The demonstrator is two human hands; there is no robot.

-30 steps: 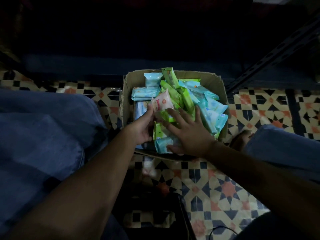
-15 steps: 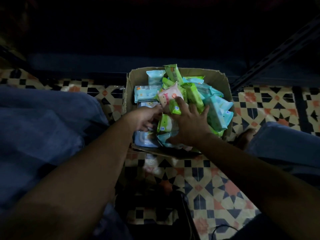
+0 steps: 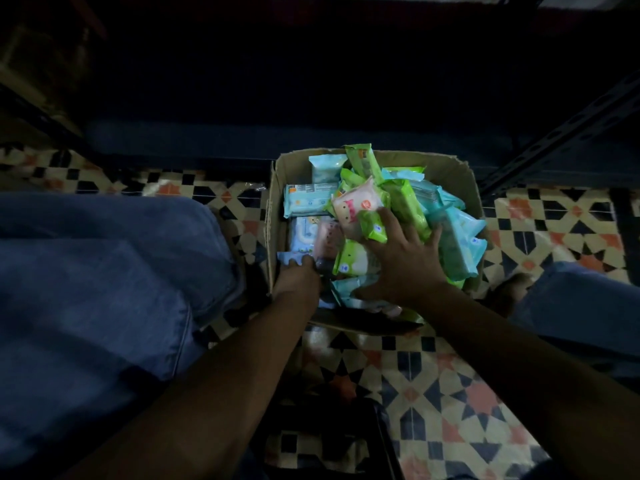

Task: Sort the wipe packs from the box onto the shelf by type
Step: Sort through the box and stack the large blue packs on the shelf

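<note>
An open cardboard box (image 3: 453,174) stands on the tiled floor, piled with green, light blue and white-pink wipe packs. My right hand (image 3: 401,261) lies flat with spread fingers on the pile, touching a small green pack (image 3: 374,226) and pressing the green packs toward the box's right side. A white-pink pack (image 3: 356,207) leans just above its fingertips. My left hand (image 3: 298,277) reaches into the near left corner, fingers curled over the edge of a light blue pack (image 3: 285,258). More blue packs (image 3: 304,202) lie flat along the left wall.
A dark blue shelf (image 3: 311,140) runs low behind the box, with a perforated metal upright (image 3: 571,133) at the right. My knees in blue jeans (image 3: 104,271) flank the box. A dark object (image 3: 329,438) lies on the floor near me.
My left hand dropped from the white-pink pack down into the box's near left corner. My right hand slid further right over the pile, uncovering packs at the left.
</note>
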